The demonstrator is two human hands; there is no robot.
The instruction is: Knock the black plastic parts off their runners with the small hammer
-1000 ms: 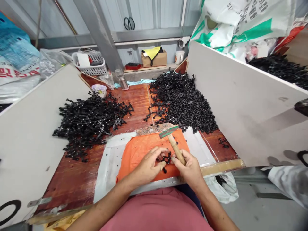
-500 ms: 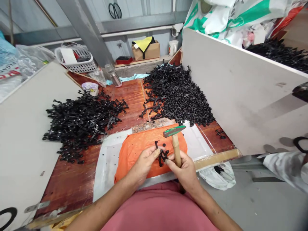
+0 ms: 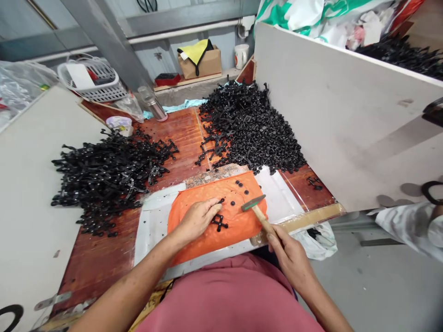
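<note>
Two hands are shown over an orange mat. A small black part is pinned on the mat by the left hand, fingers curled together. A hammer is gripped by the right hand, its head held just above the mat. Black piles lie behind.

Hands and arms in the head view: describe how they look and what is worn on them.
Both the left hand and the right hand are bare: no gloves, and no rings or watch that I can make out. The forearms are uncovered as far as the frame shows, so no sleeves appear. A pinkish-red garment covers the torso below them.
</note>
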